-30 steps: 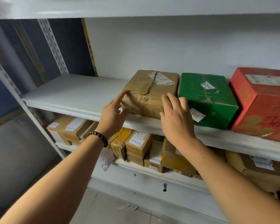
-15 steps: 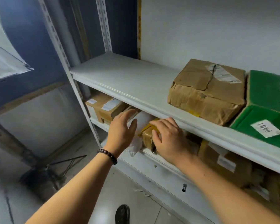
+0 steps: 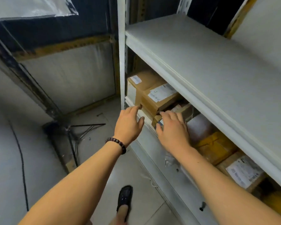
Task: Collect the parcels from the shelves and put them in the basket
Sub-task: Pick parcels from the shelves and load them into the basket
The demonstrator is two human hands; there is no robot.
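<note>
Several brown cardboard parcels lie on the lower shelf [image 3: 146,118] of a white rack. A labelled brown parcel [image 3: 159,99] sits near the shelf's left end, with a bigger brown box [image 3: 140,82] behind it. My left hand [image 3: 128,125], with a bead bracelet at the wrist, reaches toward the parcel's left corner with fingers extended. My right hand [image 3: 173,129] hovers at the parcel's front right, fingers relaxed over a small parcel [image 3: 157,120] below. Neither hand holds anything. No basket is in view.
The wide upper shelf [image 3: 217,75] overhangs the lower one. Further right on the lower shelf lie a white bag [image 3: 199,127], a yellow parcel [image 3: 216,146] and a labelled box [image 3: 243,174]. A black tripod [image 3: 78,132] stands on the floor at left. My shoe [image 3: 124,198] is below.
Both hands dropped from the brown parcel on the upper shelf to the lower shelf and shifted left toward its end parcels. The view turned left and down.
</note>
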